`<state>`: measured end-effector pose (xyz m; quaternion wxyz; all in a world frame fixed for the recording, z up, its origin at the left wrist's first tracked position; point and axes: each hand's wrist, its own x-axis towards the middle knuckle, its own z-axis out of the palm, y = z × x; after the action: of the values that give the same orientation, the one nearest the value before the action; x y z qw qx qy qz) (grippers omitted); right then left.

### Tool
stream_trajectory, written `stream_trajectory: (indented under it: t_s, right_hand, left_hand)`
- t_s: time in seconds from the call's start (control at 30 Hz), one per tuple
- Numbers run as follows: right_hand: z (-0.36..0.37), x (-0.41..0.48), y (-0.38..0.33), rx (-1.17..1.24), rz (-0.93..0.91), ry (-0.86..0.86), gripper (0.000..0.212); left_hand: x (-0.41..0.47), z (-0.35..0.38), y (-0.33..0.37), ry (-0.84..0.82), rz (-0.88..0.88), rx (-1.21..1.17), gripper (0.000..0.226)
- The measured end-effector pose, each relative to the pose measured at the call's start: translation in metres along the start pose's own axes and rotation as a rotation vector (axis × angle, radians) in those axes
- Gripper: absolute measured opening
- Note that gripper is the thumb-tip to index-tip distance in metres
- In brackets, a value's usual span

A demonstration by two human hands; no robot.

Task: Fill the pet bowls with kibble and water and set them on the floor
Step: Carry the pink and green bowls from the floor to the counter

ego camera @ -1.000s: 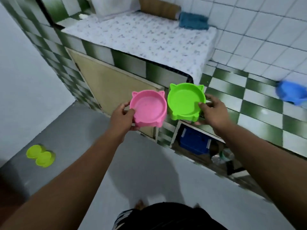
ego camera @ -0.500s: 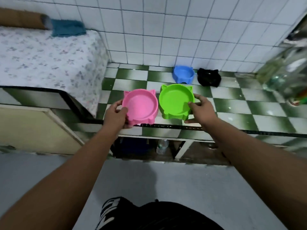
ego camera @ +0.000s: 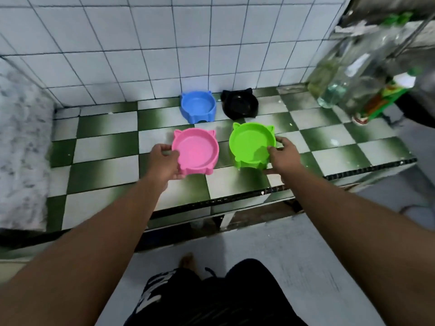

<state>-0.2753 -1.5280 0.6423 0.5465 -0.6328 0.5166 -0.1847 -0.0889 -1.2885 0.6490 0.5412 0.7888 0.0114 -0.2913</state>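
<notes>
My left hand (ego camera: pixel 164 161) grips the left rim of an empty pink cat-eared bowl (ego camera: pixel 195 149). My right hand (ego camera: pixel 283 156) grips the right rim of an empty green cat-eared bowl (ego camera: pixel 250 143). Both bowls sit low over or on the green-and-white checkered counter (ego camera: pixel 106 147), side by side; whether they touch the surface I cannot tell. Behind them, by the tiled wall, stand an empty blue bowl (ego camera: pixel 198 105) and a black bowl (ego camera: pixel 240 104).
Clear bottles (ego camera: pixel 339 78) and a green packet (ego camera: pixel 383 97) stand blurred at the counter's right end. A patterned white cloth (ego camera: pixel 21 142) covers the raised surface on the left. The counter's front edge (ego camera: pixel 235 198) runs below my hands, with grey floor (ego camera: pixel 294 255) beneath.
The view has swung right from the floor and cupboard onto the counter. Both hands have carried the pink and green bowls forward and down over the checkered surface, in front of the blue and black bowls.
</notes>
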Motion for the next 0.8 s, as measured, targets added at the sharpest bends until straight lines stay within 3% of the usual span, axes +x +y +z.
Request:
stream_trajectory:
  t_s: [0.2,0.37,0.53,0.8]
  right_hand:
    - [-0.001,0.068,0.009,-0.04,0.045,-0.022,0.032]
    - [-0.001,0.111,0.002,-0.22,-0.016,-0.093,0.041]
    - [-0.006,0.137,-0.002,-0.3,-0.036,-0.17,0.038]
    - [-0.011,0.152,0.008,-0.565,-0.139,-0.091,0.038]
  left_hand:
    - [0.036,0.043,0.018,0.076,-0.063,0.069,0.023]
    - [0.053,0.071,0.018,0.168,-0.087,0.082,0.011]
    - [0.066,0.087,0.016,0.266,-0.135,-0.004,0.023]
    - [0.069,0.101,0.017,0.36,-0.12,0.131,0.019]
